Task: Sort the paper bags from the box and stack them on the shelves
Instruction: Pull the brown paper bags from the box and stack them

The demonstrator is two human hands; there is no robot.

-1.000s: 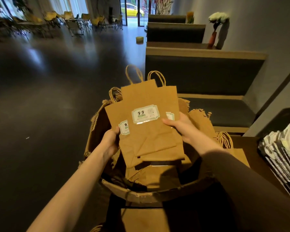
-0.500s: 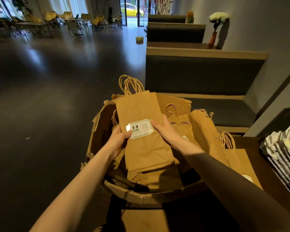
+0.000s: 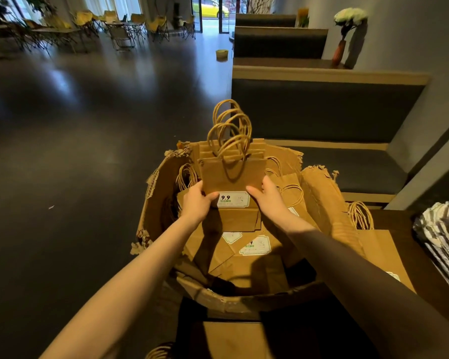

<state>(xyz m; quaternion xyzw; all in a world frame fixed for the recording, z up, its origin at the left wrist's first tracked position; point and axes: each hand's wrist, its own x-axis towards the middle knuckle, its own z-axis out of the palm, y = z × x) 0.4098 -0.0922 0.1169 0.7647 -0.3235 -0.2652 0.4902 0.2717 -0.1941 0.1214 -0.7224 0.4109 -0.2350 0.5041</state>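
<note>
Paper bags [image 3: 233, 174] stacked, label reading "9.9", gripped by left hand [image 3: 198, 200] and right hand [image 3: 267, 195] above torn box [image 3: 156, 203]

The dark counter [image 3: 423, 257] carries flat paper bags [image 3: 381, 252] and, at its right edge, a stack of printed bags [image 3: 443, 237].

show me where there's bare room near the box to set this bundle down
Little: the counter right of the box shows a bare strip between loose bags and the magazine stack. The box itself is crowded.
</note>
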